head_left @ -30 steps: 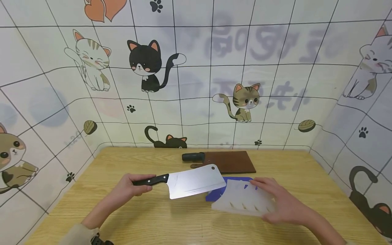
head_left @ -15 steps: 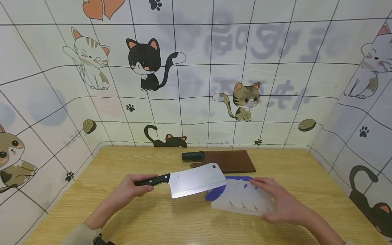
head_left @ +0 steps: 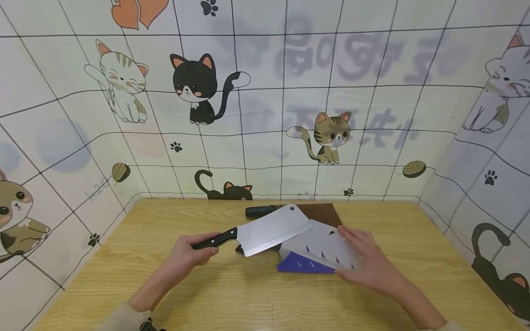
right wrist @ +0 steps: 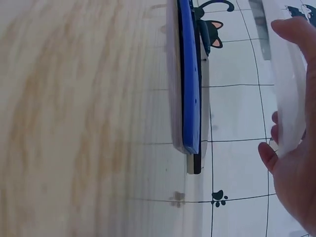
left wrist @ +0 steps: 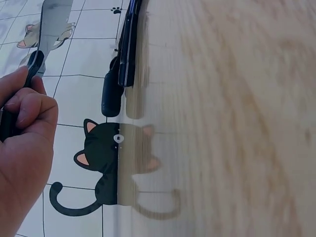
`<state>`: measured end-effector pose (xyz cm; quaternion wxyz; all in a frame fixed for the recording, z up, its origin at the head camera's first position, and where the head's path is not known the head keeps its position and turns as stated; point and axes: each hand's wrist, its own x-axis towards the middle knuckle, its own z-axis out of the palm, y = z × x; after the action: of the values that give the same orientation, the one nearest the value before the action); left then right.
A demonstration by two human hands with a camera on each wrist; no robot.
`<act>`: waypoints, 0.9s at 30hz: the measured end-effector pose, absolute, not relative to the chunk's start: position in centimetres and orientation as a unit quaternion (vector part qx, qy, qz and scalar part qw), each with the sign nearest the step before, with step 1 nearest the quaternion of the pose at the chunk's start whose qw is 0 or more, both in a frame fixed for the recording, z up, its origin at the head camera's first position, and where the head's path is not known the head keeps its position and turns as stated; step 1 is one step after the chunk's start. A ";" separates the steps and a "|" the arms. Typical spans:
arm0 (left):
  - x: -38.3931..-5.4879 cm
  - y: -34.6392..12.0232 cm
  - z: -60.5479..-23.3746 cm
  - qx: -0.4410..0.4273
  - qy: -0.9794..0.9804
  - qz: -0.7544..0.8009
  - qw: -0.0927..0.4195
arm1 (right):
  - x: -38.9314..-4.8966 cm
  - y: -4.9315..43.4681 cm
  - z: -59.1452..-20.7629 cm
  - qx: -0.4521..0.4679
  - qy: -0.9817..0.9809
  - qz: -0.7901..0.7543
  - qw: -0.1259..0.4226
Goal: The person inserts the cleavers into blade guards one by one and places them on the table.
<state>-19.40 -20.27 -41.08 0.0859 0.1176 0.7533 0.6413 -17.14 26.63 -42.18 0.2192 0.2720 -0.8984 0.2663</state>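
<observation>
My left hand [head_left: 184, 259] pinches the black riveted handle [head_left: 215, 240] of a cleaver. The broad shiny blade [head_left: 271, 231] points right and slightly up, above the table. My right hand [head_left: 370, 262] grips a translucent white slotted blade cover [head_left: 327, 243], thumb and fingers on its opposite edges. The blade's far end meets the cover's left end; I cannot tell whether it lies inside. Under the cover, a blue slotted blade cover [head_left: 304, 263] lies on the table, with a dark knife handle [head_left: 240, 249] sticking out on its left. In the right wrist view, the white cover [right wrist: 289, 94] is raised off the table.
Behind the blue cover lies a brown flat blade cover [head_left: 323, 212] with a dark handle [head_left: 258, 211] to its left, partly hidden by the cleaver. The wooden table [head_left: 265, 299] ends at a cloth wall [head_left: 265, 138] printed with cats.
Both hands have risen, lifting the cleaver and white cover higher. The white cover has tilted, and the blue cover's lower part and a knife handle beside it have come into view.
</observation>
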 end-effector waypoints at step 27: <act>-21.1 -23.4 -40.7 0.285 0.755 0.553 0.207 | -16.4 27.9 -41.1 0.298 -0.907 0.283 0.097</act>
<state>-21.10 -23.40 -40.68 0.2070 0.2851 0.7553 0.5526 -16.44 27.91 -41.07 0.0966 0.2977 -0.9066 0.2830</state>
